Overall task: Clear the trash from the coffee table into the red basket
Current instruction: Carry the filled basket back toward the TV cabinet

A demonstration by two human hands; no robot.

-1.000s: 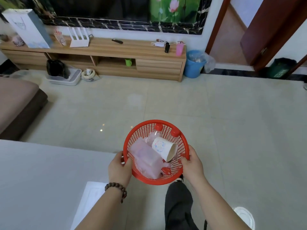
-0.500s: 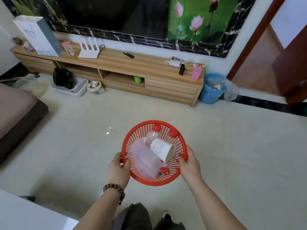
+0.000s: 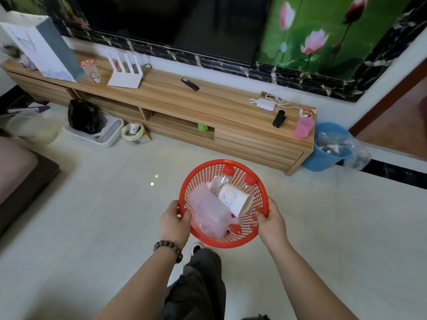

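- A wide stretch of pale tiled floor [image 3: 323, 227] is seen ahead and to the right, with open room for carrying; it is bounded by the long wooden TV cabinet [image 3: 208, 112] along the far wall and a brown sofa edge [image 3: 20, 181] at the left.
- A blue bin [image 3: 323, 153] lined with clear plastic stands just beside the cabinet's right end, near a doorway; the cabinet corner next to it should be given a wide berth.
- The red basket [image 3: 201, 172] is held in the air over the floor, in front of the body. The coffee table is not in view.
- The load is judged complete: a pink plastic bag [image 3: 208, 213], a paper cup [image 3: 235, 199] lying on its side, and two red-capped bottles [image 3: 221, 179] are inside.
- The left hand [image 3: 173, 222] and right hand [image 3: 271, 224] are clenched on opposite sides of the rim, thumbs hooked inside.
- The basket is best kept level, since the cup rests high and could roll out.
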